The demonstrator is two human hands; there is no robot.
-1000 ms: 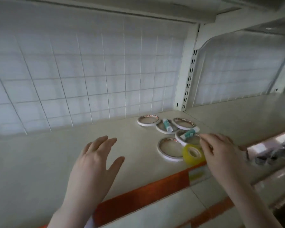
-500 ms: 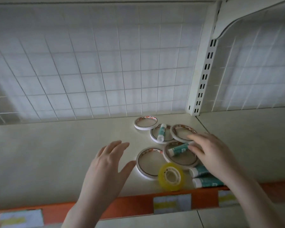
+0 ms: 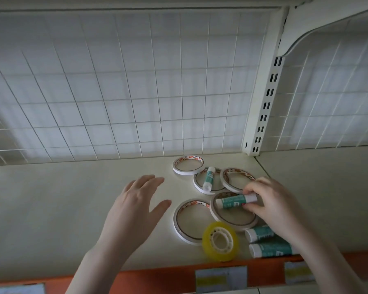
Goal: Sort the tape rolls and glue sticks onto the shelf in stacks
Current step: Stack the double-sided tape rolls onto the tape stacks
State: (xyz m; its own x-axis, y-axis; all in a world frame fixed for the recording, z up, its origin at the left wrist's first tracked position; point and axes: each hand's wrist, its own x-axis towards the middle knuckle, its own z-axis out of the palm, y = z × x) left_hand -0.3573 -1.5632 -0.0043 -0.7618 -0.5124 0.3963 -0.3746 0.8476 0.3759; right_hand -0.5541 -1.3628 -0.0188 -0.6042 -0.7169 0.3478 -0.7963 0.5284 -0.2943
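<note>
Several thin white tape rolls lie flat on the cream shelf [image 3: 72,204], among them the back roll [image 3: 187,164] and the front-left roll [image 3: 188,221]. A yellow tape roll [image 3: 220,240] stands tilted near the front edge. My right hand [image 3: 272,204] pinches a teal glue stick [image 3: 234,201] that lies across a white roll [image 3: 234,219]. Another glue stick [image 3: 208,179] rests inside a roll further back. Two more glue sticks [image 3: 268,249] lie by the front edge, partly under my right wrist. Left of the rolls my left hand [image 3: 134,209] hovers open, fingers spread.
A white wire grid panel [image 3: 125,92] closes the back of the shelf. A slotted white upright [image 3: 263,111] stands at the back right, with another shelf bay beyond. An orange price strip [image 3: 157,279] with paper labels runs along the front edge.
The view has moved closer and steadied on the shelf. My right hand has closed its fingers round the glue stick on the roll. My left hand has stayed hovering beside the rolls.
</note>
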